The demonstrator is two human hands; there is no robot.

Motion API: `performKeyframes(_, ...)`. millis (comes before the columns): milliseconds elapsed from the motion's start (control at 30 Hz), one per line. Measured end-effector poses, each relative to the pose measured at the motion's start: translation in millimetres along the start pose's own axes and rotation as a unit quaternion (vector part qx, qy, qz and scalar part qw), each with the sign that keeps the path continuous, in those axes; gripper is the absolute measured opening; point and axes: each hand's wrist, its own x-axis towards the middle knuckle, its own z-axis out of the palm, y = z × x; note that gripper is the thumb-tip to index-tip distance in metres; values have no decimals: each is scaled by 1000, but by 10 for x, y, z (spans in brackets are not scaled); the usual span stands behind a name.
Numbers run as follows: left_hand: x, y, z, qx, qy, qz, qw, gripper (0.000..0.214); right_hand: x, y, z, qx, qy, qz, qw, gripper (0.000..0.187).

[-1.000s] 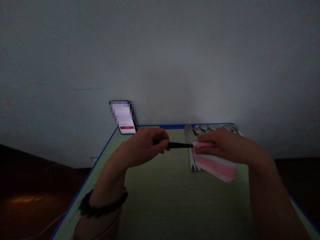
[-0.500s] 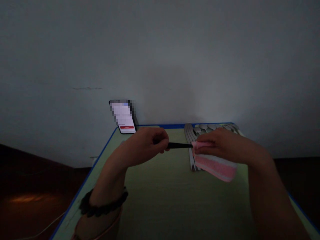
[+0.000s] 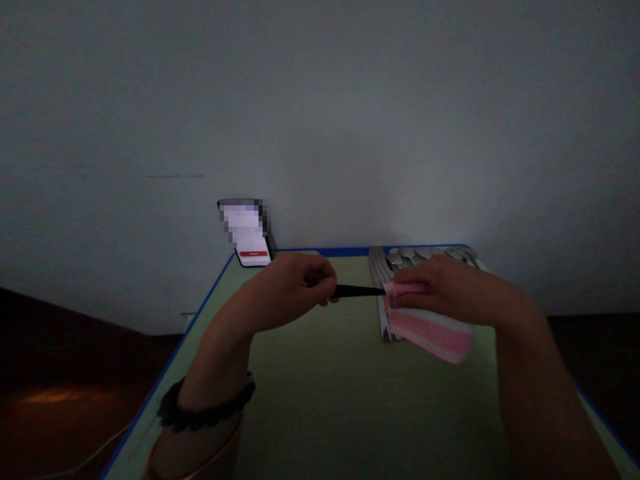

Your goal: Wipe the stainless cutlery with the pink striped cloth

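Note:
My left hand [image 3: 290, 287] is closed around one end of a thin dark utensil [image 3: 357, 291], held level above the table. My right hand [image 3: 440, 283] pinches a pink cloth [image 3: 430, 330] around the utensil's other end, and the rest of the cloth hangs below the hand. What kind of utensil it is stays hidden by the cloth and the fingers. A dark beaded bracelet [image 3: 205, 407] circles my left wrist.
A green table with a blue edge [image 3: 200, 313] stands against a pale wall. Several metal spoons and other cutlery [image 3: 415, 257] lie at the back right. A lit phone [image 3: 247, 233] leans on the wall at the back left. The room is dim.
Nearly nothing has moved; both hands keep their hold, and the hanging cloth has shifted slightly.

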Motion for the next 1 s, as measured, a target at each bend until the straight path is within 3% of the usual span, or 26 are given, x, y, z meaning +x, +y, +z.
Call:
performKeyframes(433, -35, -5, -43, -57, -37, 19, 997, 19, 0, 36, -2, 17, -12, -7, 1000, 38)
performKeyframes(733, 46, 247, 107, -6, -44, 68, 997, 16, 125, -114, 101, 54, -41, -77, 995, 38)
performKeyframes(833, 40, 171, 76, -28, -68, 65, 995, 18, 160, -78, 127, 69, -53, -86, 992, 40)
performKeyframes(1000, -40, -146, -107, -75, -94, 23, 992, 22, 91, 76, 62, 87, -75, -69, 991, 42)
